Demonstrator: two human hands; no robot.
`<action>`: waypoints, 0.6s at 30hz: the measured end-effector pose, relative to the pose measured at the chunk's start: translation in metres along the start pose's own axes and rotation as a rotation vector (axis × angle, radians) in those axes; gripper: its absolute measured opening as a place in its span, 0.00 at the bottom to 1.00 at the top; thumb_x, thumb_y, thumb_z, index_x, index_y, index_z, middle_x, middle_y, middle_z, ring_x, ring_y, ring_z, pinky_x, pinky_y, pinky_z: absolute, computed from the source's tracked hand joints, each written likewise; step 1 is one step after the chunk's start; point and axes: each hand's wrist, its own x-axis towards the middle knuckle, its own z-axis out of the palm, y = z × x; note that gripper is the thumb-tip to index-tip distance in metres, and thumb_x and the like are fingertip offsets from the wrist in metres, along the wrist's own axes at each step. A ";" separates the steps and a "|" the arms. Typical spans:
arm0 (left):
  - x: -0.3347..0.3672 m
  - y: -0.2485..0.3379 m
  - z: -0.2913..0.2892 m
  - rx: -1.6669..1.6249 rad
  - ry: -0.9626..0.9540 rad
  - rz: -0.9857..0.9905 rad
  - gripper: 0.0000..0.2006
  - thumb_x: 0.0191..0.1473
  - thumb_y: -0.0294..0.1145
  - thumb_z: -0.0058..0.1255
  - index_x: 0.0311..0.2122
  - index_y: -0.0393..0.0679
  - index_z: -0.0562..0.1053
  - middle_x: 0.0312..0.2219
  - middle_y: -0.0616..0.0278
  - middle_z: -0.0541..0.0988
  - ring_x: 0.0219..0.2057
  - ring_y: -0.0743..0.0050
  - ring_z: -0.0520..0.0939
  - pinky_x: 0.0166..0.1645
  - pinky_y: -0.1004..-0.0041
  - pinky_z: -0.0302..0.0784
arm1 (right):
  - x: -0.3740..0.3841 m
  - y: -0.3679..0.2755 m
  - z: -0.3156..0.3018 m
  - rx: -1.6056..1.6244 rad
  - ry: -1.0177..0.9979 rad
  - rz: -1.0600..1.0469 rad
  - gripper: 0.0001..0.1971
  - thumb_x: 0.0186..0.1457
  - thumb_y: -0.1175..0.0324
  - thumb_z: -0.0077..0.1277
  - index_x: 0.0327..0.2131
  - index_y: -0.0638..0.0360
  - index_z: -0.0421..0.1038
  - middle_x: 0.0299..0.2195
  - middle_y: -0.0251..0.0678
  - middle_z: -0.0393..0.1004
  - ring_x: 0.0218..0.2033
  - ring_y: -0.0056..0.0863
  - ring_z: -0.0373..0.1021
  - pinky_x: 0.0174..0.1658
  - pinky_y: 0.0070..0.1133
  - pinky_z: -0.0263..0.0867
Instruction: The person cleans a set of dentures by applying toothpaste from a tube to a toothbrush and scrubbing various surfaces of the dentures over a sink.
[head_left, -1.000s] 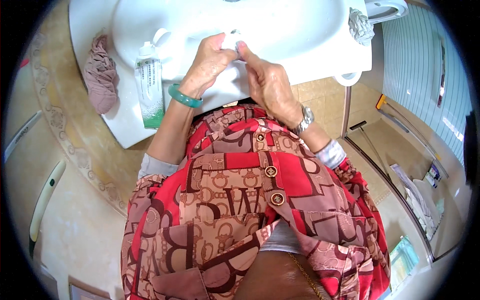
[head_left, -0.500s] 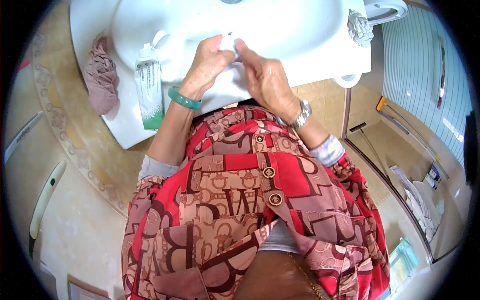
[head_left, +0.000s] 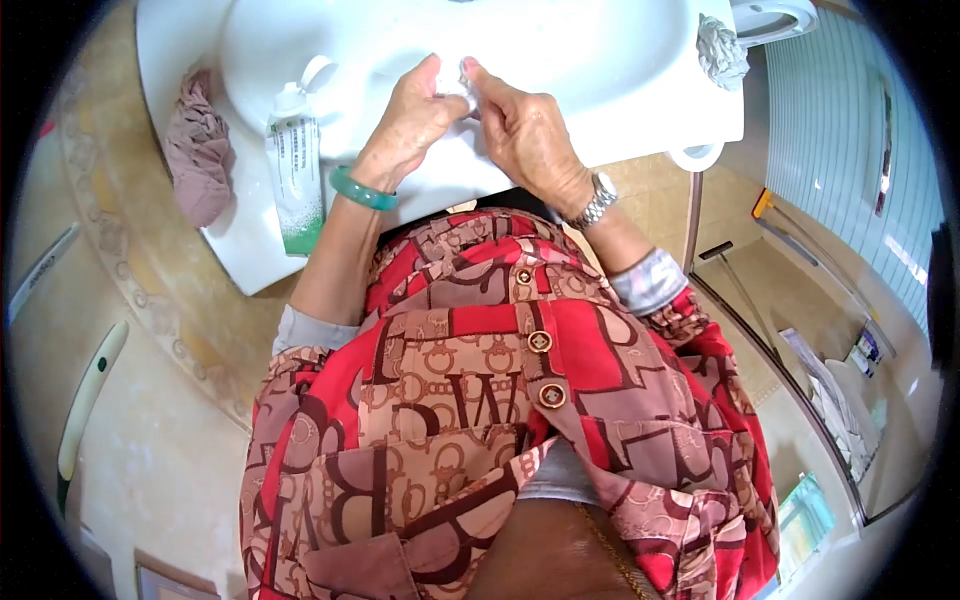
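Over the near edge of the white washbasin point(head_left: 590, 60), my left hand point(head_left: 408, 125) and my right hand point(head_left: 532, 138) are close together. Pinched between their fingers is a small white piece that looks like wet cloth point(head_left: 455, 88); the fingers cover most of it. Both hands are closed on it, thumbs pointing toward the bowl. A green bangle circles my left wrist, and a metal watch my right. Left of my left hand lies a white and green squeeze tube point(head_left: 296, 180) with its flip cap open.
A crumpled mauve cloth point(head_left: 198, 150) lies on the basin's left rim. On the right rim sits a bunched pale grey cloth point(head_left: 722, 52). Beyond it is a white toilet seat point(head_left: 775, 20). A squeegee point(head_left: 718, 252) and an orange-headed pole point(head_left: 764, 204) lean at the right.
The thumbs and fingertips have shifted slightly apart over the white cloth, with both thumbs raised a little more. The tube and the other cloths stay where they were.
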 end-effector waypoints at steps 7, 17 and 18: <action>-0.006 0.013 0.005 -0.083 -0.070 -0.013 0.16 0.47 0.19 0.43 0.44 0.34 0.68 0.35 0.64 0.73 0.34 0.80 0.73 0.41 0.77 0.70 | -0.003 0.015 -0.008 0.507 -0.048 0.274 0.20 0.55 0.73 0.38 0.53 0.66 0.61 0.21 0.37 0.74 0.18 0.17 0.67 0.24 0.17 0.66; -0.002 -0.004 0.007 -0.063 0.036 -0.005 0.11 0.49 0.20 0.45 0.40 0.34 0.72 0.33 0.66 0.75 0.34 0.81 0.74 0.39 0.78 0.70 | -0.030 -0.008 0.003 0.033 0.032 0.051 0.27 0.48 0.81 0.44 0.54 0.57 0.61 0.20 0.51 0.71 0.16 0.28 0.69 0.24 0.22 0.65; -0.002 -0.005 0.008 -0.062 0.038 -0.004 0.11 0.49 0.20 0.45 0.40 0.34 0.72 0.33 0.66 0.75 0.34 0.81 0.74 0.39 0.78 0.70 | -0.028 -0.007 0.006 0.035 0.032 0.048 0.27 0.48 0.81 0.44 0.54 0.57 0.61 0.20 0.51 0.71 0.16 0.28 0.69 0.24 0.22 0.65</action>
